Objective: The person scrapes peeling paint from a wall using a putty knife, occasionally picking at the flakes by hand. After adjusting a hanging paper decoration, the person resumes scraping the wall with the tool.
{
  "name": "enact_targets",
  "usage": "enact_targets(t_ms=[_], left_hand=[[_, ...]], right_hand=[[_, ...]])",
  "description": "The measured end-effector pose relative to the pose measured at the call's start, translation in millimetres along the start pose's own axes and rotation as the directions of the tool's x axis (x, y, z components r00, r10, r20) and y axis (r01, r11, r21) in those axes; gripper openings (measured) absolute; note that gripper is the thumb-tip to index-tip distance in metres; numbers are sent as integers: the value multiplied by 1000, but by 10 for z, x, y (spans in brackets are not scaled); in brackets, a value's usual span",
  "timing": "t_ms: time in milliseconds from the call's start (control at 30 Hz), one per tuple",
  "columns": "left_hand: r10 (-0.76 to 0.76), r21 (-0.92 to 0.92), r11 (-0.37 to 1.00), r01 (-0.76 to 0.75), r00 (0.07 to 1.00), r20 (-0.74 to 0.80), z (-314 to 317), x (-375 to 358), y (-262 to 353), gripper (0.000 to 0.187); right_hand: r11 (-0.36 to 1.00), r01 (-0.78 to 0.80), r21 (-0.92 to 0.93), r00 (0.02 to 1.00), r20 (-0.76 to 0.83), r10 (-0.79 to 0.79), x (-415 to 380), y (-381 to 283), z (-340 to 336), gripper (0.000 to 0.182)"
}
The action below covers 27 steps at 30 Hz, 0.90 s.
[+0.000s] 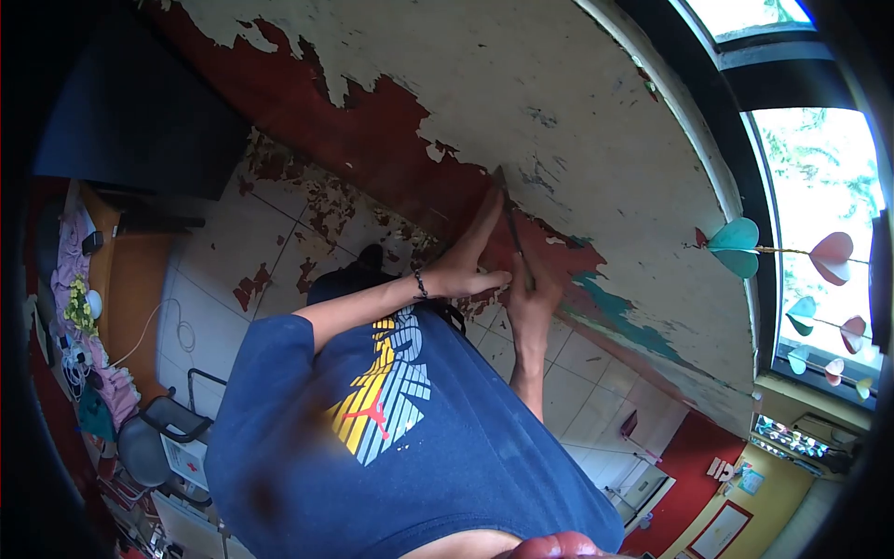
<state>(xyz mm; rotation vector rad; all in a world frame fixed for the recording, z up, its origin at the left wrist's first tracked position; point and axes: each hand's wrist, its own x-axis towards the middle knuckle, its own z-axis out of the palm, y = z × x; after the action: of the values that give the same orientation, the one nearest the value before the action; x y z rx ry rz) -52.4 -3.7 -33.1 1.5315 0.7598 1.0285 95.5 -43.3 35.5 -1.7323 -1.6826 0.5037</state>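
My right hand (pixel 535 303) is closed around the handle of a long, thin, dark-bladed scraper (pixel 513 228). The blade points up and slightly left, its tip against the wall (pixel 596 140) where red paint (pixel 372 126) borders a bare whitish patch. Beside the blade is my left hand (pixel 461 265), a dark beaded bracelet at its wrist. Its fingers reach along the blade close to the tip and appear to press on it, with the thumb toward my right hand. Just right of my hands, a strip of teal paint (pixel 624 317) shows on the wall.
Paint flakes (pixel 326 210) litter the tiled floor (pixel 233 224) along the wall. A large dark panel (pixel 140 112) and a wooden table (pixel 140 289) stand left, with a chair (pixel 149 443) below. Heart-shaped paper garlands (pixel 736 247) hang before the window (pixel 815 186).
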Motion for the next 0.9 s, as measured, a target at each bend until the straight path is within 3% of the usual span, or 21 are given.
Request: enact_targets(t_ms=[133, 233, 300, 533, 633, 833, 900], left_hand=[[55, 15, 998, -55, 998, 20, 7, 18, -16, 120], [38, 24, 999, -36, 996, -75, 21, 23, -66, 120], [38, 27, 999, -38, 999, 8, 36, 9, -35, 121], [47, -7, 999, -47, 997, -61, 36, 37, -49, 122], [89, 6, 996, -89, 996, 30, 7, 69, -22, 122], [51, 3, 999, -51, 994, -99, -102, 36, -44, 122], [32, 139, 989, -44, 996, 88, -146, 36, 92, 120]], right_hand=[[999, 32, -27, 998, -51, -33, 2, -13, 13, 27], [995, 93, -36, 995, -22, -94, 25, -7, 67, 28], [998, -35, -53, 999, -15, 34, -67, -17, 11, 28], [997, 78, 21, 996, -46, -77, 10, -3, 70, 27], [998, -31, 60, 999, -42, 34, 19, -92, 9, 27], [986, 166, 7, 985, -50, -165, 38, -70, 157, 28], [1000, -1, -9, 997, -76, 0, -45, -113, -28, 28]])
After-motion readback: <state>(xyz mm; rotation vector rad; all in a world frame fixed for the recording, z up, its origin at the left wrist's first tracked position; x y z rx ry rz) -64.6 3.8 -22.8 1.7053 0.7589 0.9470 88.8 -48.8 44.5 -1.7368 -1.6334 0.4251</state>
